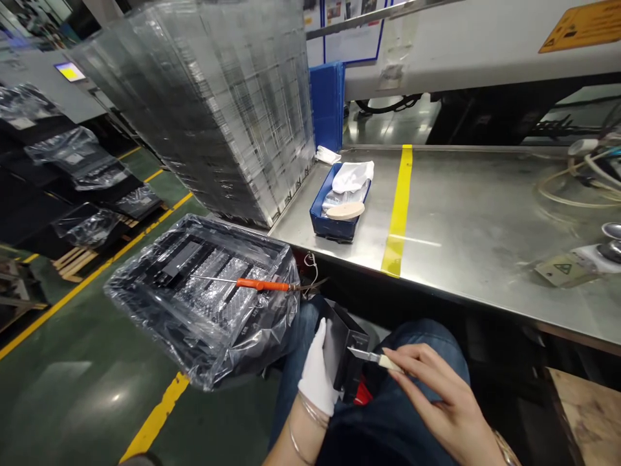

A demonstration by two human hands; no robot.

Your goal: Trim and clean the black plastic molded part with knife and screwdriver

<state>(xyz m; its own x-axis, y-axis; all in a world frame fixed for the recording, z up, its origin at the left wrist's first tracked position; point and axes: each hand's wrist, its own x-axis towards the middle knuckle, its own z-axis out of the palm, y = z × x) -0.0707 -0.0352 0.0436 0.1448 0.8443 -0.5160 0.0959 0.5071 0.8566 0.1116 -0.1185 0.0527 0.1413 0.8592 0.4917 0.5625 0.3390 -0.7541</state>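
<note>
Left hand: the left hand (319, 369), in a white glove, is closed around a black plastic part (345, 353), held upright over the lap.
Right hand: the right hand (436, 395), bare, is pinched on a small knife (376, 358); the blade tip is laid against the part's upper edge.
Part: dark, matt, box-like, with angular walls; a red patch is seen just below it.
Beside the knees: a black tray (204, 301) wrapped in clear film, an orange-handled tool (262, 285) laid across it.
Beyond: a steel table (485, 220), marked by yellow tape (398, 210), with a blue bin (339, 206) and a stack of clear trays (218, 103).

White glove and bangles on left grip (319, 370); blue jeans (417, 401).
</note>
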